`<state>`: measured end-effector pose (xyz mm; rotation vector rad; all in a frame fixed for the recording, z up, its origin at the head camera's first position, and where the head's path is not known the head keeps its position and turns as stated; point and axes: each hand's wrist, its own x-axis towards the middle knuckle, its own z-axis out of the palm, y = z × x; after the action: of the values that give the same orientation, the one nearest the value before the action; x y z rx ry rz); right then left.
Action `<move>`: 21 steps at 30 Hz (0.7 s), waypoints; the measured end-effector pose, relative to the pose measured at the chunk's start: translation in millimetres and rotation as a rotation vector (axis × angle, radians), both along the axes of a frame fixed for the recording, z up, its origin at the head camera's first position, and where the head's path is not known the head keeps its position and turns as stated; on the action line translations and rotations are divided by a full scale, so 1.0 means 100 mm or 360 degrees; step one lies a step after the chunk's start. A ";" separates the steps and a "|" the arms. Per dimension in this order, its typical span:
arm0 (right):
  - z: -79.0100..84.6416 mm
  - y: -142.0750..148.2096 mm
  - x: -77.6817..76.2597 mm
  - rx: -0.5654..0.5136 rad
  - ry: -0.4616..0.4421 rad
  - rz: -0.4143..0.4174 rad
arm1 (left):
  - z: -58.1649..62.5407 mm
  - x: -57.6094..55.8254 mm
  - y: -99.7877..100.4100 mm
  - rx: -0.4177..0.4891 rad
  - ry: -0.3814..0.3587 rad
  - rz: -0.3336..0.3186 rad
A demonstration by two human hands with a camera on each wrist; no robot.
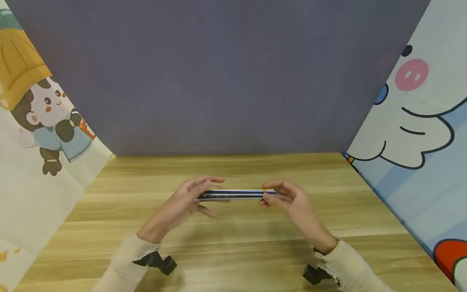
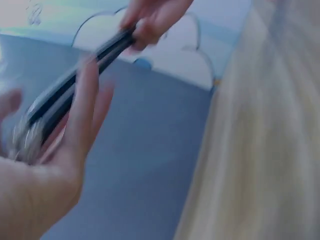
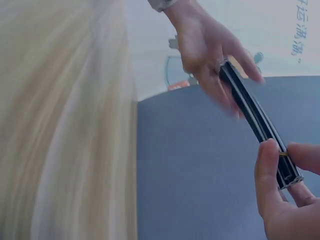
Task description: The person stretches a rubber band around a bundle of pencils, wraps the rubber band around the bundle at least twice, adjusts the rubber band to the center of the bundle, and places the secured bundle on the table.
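A bundle of slim dark sticks with white stripes, like pencils [image 1: 237,194], is held level above the table in the head view. A thin yellow band [image 3: 283,153] circles it near its right end. My right hand [image 1: 292,198] pinches that banded end between thumb and fingers. At the other end, my left hand [image 1: 187,198] is spread around the bundle, fingers extended, with the stick ends close to or against its palm. In the left wrist view the left hand [image 2: 55,155] is blurred, so firm contact is hard to tell.
Beneath the hands lies a wood-grain table [image 1: 233,251]. A grey panel [image 1: 233,81] rises along its back edge. Cartoon-printed walls stand at the left [image 1: 36,194] and the right [image 1: 430,142]. Small black devices hang at both wrists.
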<state>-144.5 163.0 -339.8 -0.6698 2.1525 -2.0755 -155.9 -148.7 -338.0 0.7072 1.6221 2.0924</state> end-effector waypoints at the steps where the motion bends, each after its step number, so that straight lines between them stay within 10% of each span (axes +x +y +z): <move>1: -0.01 -0.01 0.01 0.0013 -0.0019 -0.0008 | -0.02 0.01 0.03 0.0073 -0.0012 0.0074; 6: -0.03 -0.06 0.02 0.0060 0.0025 0.0074 | -0.08 0.07 0.21 0.0333 -0.0061 0.0280; 21: 0.11 0.08 0.01 0.0076 0.0030 0.0141 | -0.04 0.14 0.29 0.0439 -0.0050 0.0382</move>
<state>-143.1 170.7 -328.7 -0.7675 2.1328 -1.9756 -141.6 -119.9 -342.4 0.5828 1.4791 2.5200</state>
